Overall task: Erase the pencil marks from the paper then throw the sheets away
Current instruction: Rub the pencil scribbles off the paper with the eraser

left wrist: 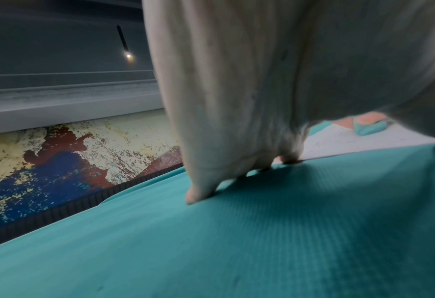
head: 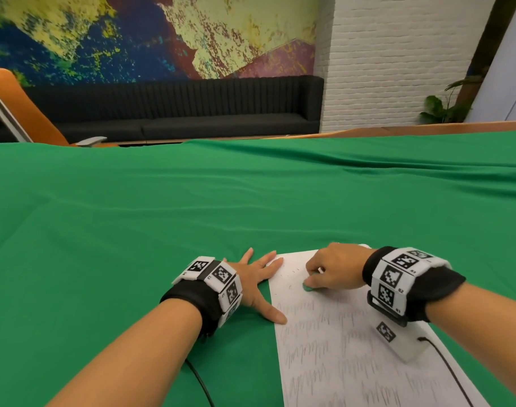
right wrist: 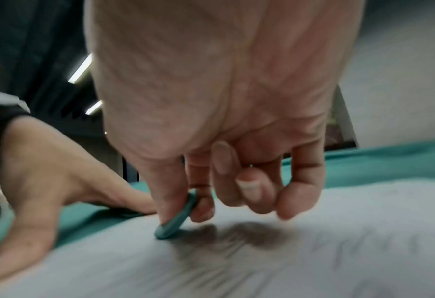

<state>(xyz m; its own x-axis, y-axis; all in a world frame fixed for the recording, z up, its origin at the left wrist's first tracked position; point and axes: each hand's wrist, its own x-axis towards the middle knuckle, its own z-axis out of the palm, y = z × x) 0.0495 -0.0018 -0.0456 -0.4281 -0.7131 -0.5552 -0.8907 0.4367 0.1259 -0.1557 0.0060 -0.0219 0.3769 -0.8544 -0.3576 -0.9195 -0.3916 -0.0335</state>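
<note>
Paper (head: pixel 353 342), cut off below, lies under flat left hand (head: pixel 256 284); right hand (head: pixel 336 270) pinches half-hidden eraser (right wrist: pixel 177 219).

Lounge with a mural wall and a green-draped table

A green cloth (head: pixel 192 207) fills the lower frame, wrinkled toward the right. Behind it a long black sofa (head: pixel 174 110) stands under a mural (head: pixel 127 36) of blue, yellow and red. A white brick wall (head: pixel 392 54) rises at upper right, a plant (head: pixel 444 107) beside it. An orange chair (head: pixel 19 104) shows at far left.
</note>
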